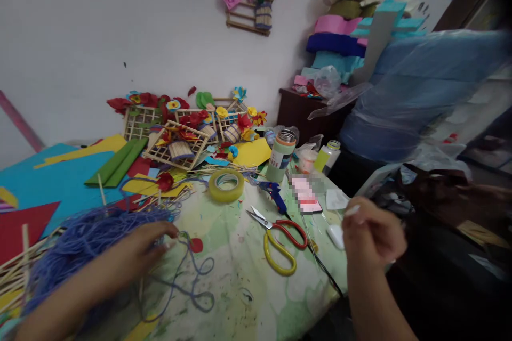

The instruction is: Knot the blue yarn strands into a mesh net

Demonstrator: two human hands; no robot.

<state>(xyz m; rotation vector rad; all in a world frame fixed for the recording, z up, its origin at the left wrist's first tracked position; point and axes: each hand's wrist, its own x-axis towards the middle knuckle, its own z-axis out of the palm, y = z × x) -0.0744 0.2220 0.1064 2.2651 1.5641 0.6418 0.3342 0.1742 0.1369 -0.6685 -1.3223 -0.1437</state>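
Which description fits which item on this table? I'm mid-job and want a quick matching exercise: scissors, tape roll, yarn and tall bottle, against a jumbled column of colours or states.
Column 1
1. Scissors
2. Tape roll
3. Yarn
4. Tall bottle

Column 2
A. Bluish purple, in a loose, tangled heap
B. Upright, its mouth uncovered
C. One red handle and one yellow, blades slightly apart
D. Yellowish, lying flat in a ring

Pairs: 1-C, 2-D, 3-A, 4-B
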